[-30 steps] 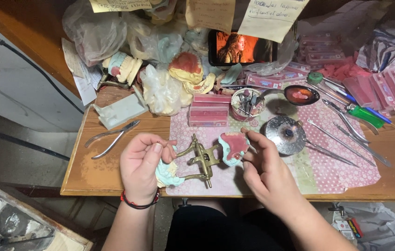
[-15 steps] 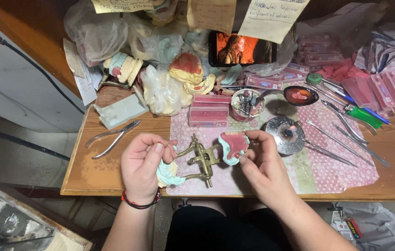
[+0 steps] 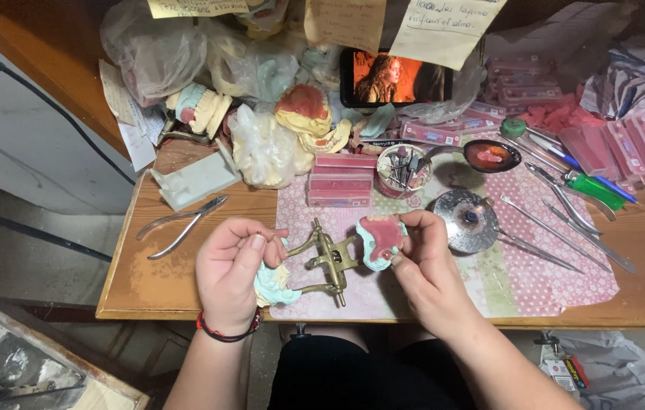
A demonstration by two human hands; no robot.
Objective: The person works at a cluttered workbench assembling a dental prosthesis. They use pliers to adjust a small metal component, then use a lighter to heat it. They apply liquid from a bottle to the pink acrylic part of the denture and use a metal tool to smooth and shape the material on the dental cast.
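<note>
hands (image 3: 230, 277) (image 3: 429, 266) holding brass articulator (image 3: 328, 260), pink boxes (image 3: 341, 181) behind

Brass dental articulator (image 3: 328, 262) opened flat between two casts

Its hinge lies on the pink patterned mat at the near table edge. The right arm carries a pale teal cast topped with pink wax (image 3: 380, 240), tilted up; the left arm carries a teal and cream cast (image 3: 271, 284), largely hidden.

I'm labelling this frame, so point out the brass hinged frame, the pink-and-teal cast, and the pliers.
brass hinged frame (image 3: 328, 260), head view, central hinge.
pink-and-teal cast (image 3: 380, 240), head view, pink top.
pliers (image 3: 180, 225), head view, upper handle.
</note>
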